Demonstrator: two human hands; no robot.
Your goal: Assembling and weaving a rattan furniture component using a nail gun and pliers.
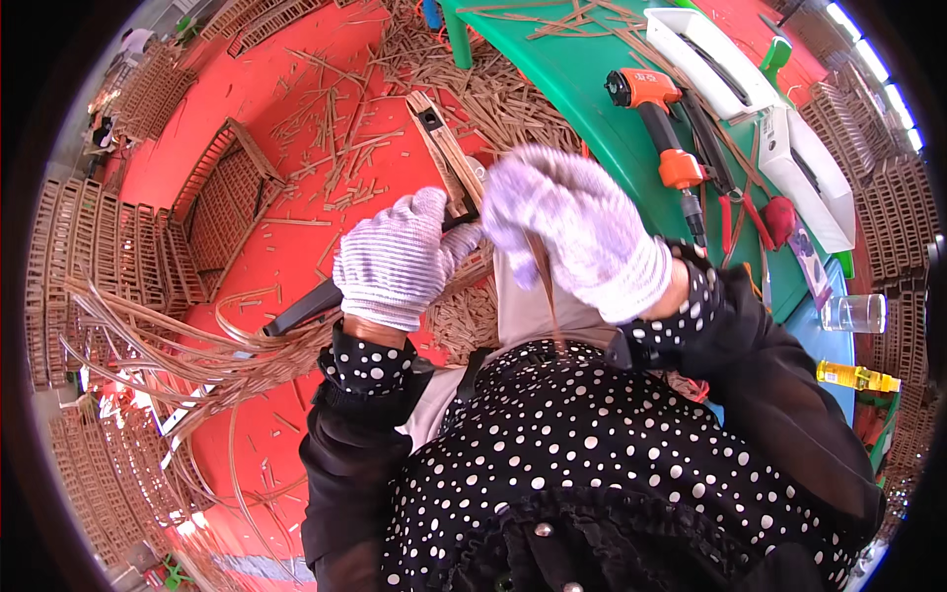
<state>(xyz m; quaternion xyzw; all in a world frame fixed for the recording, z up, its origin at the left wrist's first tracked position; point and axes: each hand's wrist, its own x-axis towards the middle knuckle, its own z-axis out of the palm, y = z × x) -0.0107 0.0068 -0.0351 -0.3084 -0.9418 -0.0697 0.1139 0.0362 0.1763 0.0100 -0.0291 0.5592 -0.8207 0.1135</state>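
Note:
Both hands wear white-and-purple striped knit gloves. Just left of centre, my left hand is closed, its thumb and fingers toward a narrow wooden piece with black parts. From beside that wrist a black bar sticks out to the left; whether the hand grips it is hidden. My right hand, slightly blurred, is curled shut around a thin brown strip that hangs down toward my lap. A bundle of long brown strips fans out to the left, beyond my left wrist.
Short cut strips litter the red floor. On the green table lie an orange-and-black air tool, red-handled pliers and white trays. Slatted brown baskets stand left. A clear cup and yellow bottle sit right.

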